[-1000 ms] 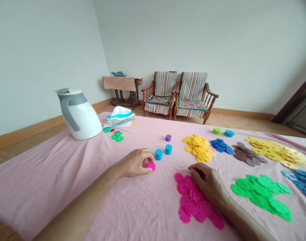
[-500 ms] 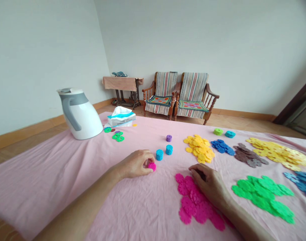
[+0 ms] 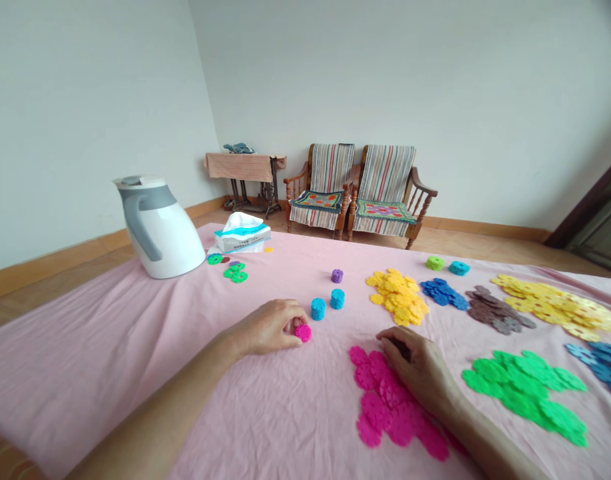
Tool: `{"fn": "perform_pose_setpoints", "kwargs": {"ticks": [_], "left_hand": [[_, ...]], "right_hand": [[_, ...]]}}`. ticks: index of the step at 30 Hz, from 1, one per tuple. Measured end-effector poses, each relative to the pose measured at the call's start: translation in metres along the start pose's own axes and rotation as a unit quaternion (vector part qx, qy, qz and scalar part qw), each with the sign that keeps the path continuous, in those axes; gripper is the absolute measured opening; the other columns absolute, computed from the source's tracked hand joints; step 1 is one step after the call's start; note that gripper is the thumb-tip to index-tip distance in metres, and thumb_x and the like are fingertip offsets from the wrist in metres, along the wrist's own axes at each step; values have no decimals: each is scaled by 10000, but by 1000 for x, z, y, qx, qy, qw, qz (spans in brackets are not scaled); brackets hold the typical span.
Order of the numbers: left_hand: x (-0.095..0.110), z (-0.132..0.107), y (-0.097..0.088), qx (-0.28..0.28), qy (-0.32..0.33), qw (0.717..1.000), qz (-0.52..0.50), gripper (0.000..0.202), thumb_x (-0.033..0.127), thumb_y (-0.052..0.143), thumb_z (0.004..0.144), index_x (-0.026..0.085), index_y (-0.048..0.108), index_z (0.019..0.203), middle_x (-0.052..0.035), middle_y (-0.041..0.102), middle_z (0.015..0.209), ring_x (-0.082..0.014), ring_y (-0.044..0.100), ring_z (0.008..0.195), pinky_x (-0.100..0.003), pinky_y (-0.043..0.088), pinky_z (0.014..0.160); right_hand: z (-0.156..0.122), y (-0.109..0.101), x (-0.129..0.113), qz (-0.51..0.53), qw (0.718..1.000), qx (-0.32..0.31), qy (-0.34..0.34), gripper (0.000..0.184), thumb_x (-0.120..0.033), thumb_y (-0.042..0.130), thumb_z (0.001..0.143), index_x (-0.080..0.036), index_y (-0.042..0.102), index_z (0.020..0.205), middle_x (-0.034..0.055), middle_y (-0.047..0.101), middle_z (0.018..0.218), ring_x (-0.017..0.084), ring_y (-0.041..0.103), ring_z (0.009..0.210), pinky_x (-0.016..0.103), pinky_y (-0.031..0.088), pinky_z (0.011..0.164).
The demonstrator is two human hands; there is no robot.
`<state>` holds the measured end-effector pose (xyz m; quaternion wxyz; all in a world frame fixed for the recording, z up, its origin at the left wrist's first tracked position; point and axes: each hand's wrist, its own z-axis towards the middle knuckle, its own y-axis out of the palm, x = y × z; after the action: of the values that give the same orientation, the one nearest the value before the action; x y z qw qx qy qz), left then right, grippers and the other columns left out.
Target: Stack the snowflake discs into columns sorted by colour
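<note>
My left hand (image 3: 275, 327) is closed, its thumb and fingertips pinching a short stack of pink snowflake discs (image 3: 303, 333) at the cloth. Just beyond it stand two blue disc stacks (image 3: 318, 309), with a purple stack (image 3: 337, 275) farther back. Over the far right part of a loose pile of pink snowflake discs (image 3: 385, 400) rests my right hand (image 3: 418, 363). Its fingers are curled inward and the thumb lies near them. Whatever may be inside those fingers is hidden.
Loose piles of yellow (image 3: 398, 297), dark blue (image 3: 444, 294), brown (image 3: 498, 309) and green discs (image 3: 528, 393) spread to the right. Green and blue stacks (image 3: 459, 268) stand behind. A white jug (image 3: 168, 237) and a tissue box (image 3: 243, 237) stand left on the pink cloth (image 3: 265, 413).
Hardly anything differs. My left hand and the pink stack have shifted very slightly left; my right hand stays in place.
</note>
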<state>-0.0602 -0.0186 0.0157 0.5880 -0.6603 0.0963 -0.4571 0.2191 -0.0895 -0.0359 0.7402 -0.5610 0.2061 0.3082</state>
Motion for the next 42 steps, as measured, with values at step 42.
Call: {"fn": "perform_pose_setpoints", "kwargs": {"ticks": [42], "left_hand": [[40,6,17,125,57,991,0,361,70,574,746,207,576,1080,-41,583,1049,-178,513,987,-292,408,883]], "right_hand": [[1,-1,-3,11,1000,5,-6,261,-278,401,839,-182,644,819,40,668,788,168,607,747,272,442,673]]}}
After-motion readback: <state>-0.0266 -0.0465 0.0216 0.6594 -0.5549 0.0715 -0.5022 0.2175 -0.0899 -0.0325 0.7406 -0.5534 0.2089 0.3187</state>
